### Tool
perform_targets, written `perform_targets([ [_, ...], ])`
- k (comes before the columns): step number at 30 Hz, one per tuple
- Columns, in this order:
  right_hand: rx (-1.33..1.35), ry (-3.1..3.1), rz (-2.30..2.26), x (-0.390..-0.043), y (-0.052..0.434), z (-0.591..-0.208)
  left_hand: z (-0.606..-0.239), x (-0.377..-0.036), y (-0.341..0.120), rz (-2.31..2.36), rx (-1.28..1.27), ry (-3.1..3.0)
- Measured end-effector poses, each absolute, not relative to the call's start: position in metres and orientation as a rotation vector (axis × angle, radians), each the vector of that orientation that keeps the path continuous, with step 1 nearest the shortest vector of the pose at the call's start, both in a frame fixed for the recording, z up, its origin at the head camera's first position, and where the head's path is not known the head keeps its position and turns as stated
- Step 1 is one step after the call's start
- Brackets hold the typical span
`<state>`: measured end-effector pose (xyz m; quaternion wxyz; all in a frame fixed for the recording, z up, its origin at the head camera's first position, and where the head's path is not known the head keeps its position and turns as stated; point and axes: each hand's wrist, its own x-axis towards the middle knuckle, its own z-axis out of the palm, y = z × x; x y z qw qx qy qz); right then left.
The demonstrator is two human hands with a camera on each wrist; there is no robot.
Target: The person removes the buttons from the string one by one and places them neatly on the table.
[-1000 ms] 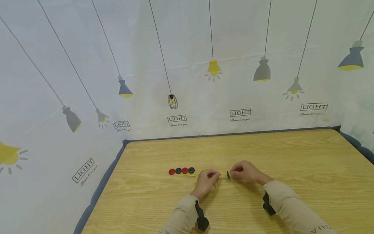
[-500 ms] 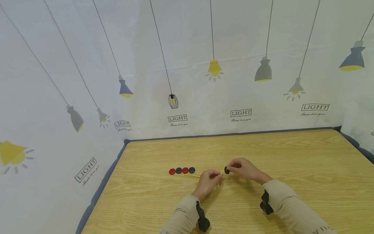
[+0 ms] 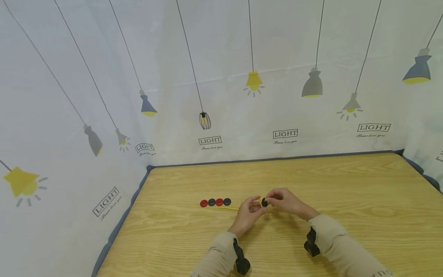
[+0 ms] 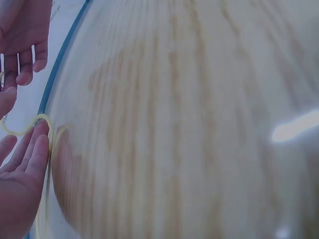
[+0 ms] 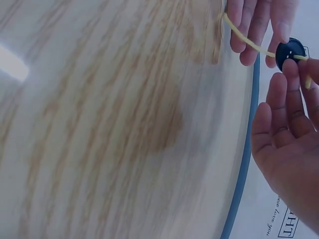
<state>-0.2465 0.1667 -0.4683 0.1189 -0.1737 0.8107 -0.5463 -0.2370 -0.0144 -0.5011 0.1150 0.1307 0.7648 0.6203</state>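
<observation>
A small black button [image 5: 289, 54] with holes sits between my two hands, seen from its face in the right wrist view. A thin yellow string [image 5: 249, 44] runs through it. My left hand [image 3: 246, 216] holds the button, thumb tip on its rim and a finger behind it. String loops past the left fingertips in the left wrist view. My right hand [image 3: 286, 201] pinches the string just beside the button, with a short tail showing below the thumb. The right index fingertip is right at the button's lower rim.
A row of discs lies left of my hands: a red one [image 3: 204, 203], a dark one [image 3: 212, 202], a second red one [image 3: 219, 202] and a second dark one [image 3: 227, 201]. More yellow string [image 3: 228, 208] trails across the wooden table [image 3: 173, 238]. A printed fabric wall [image 3: 242, 115] stands behind.
The button, which hung edge-on on the string between the hands, has moved left and turned its face. My right hand has come closer to the left, whose upper fingers have spread.
</observation>
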Motion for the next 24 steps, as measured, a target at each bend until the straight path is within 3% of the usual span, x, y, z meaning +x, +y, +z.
perform_targets([
  [24, -0.525, 2.358, -1.596, -0.242, 0.162, -0.472, -0.501, -0.236, -0.015, 1.911, 0.495, 2.174],
])
